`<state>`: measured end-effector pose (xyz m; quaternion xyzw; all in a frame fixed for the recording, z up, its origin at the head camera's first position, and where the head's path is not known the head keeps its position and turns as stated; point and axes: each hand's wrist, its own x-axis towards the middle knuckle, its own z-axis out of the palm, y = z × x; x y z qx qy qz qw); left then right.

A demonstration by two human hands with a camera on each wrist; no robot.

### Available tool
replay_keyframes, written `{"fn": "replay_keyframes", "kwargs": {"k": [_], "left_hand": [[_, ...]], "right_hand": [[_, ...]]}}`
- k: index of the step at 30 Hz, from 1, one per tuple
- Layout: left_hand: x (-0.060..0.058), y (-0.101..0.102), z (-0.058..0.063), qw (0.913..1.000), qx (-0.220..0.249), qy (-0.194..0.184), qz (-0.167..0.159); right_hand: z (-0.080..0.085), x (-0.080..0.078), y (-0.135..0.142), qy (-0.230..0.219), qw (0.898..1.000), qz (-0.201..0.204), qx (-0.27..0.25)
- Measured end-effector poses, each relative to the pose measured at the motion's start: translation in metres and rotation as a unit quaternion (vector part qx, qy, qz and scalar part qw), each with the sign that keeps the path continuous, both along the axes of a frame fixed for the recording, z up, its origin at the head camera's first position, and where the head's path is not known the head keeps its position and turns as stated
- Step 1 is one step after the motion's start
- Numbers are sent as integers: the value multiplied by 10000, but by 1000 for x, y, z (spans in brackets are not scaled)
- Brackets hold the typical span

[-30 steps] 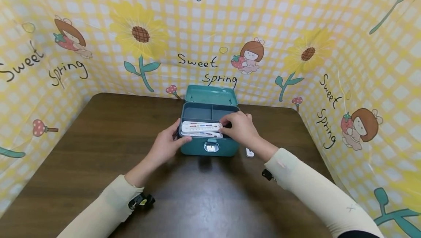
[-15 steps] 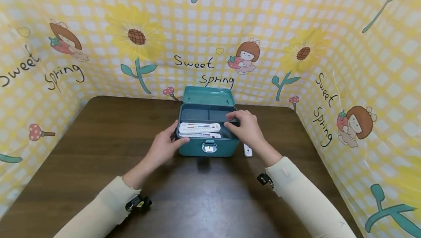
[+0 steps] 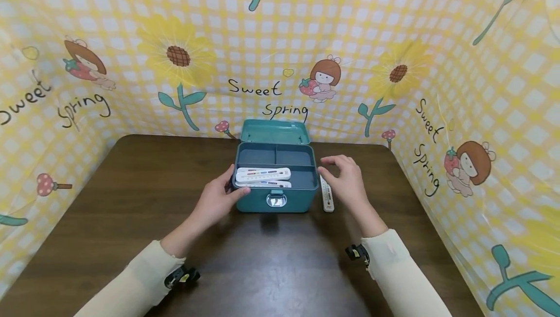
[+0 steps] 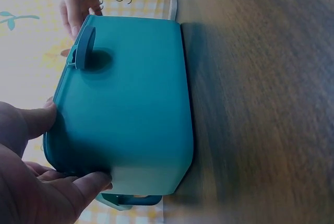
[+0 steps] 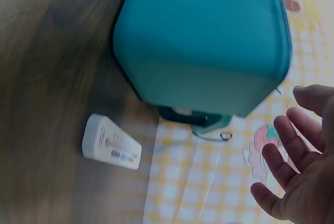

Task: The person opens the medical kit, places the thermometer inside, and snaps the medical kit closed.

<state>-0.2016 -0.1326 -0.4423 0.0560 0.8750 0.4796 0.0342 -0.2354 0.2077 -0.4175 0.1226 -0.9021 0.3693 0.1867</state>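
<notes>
A teal storage box (image 3: 273, 204) with a metal front clasp stands on the table, its lid (image 3: 274, 132) raised at the back. Slim white cases (image 3: 263, 174), printed with scales and coloured marks like thermometer cases, lie in the left part of its front compartment. My left hand (image 3: 218, 198) grips the box's front left corner, thumb on the front near the rim and fingers against the side wall. To the right of the box, my right hand (image 3: 345, 181) hovers with nothing in it, fingers loosely bent. Below it a similar white case (image 3: 326, 195) lies on the table, its far end partly hidden.
A divider splits the box's rear section into two compartments (image 3: 257, 154). Behind the box and along both sides of the dark wooden table (image 3: 175, 171) hangs a yellow checked cloth (image 3: 245, 40). The box's handle (image 5: 180, 115) sticks out at its right side.
My right hand has let go of a white case inside the box and moved out to the right, above the case on the table. My left hand keeps its grip on the box.
</notes>
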Motion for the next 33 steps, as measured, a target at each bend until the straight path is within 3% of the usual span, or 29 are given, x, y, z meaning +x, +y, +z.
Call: {"fn": "replay_keyframes", "kwargs": {"k": [9, 16, 24, 33], "left_hand": [[-1, -1, 0, 10000, -36, 78, -23], [-1, 0, -1, 9999, -81, 73, -66], [0, 1, 0, 9999, -92, 96, -60], [1, 0, -1, 9998, -120, 152, -99]], "right_hand": [[-15, 12, 24, -117, 9993, -322, -138], [-36, 22, 35, -690, 9957, -624, 3], [-57, 31, 37, -1240, 9889, -811, 69], [-72, 36, 35, -1373, 9861, -931, -97]]}}
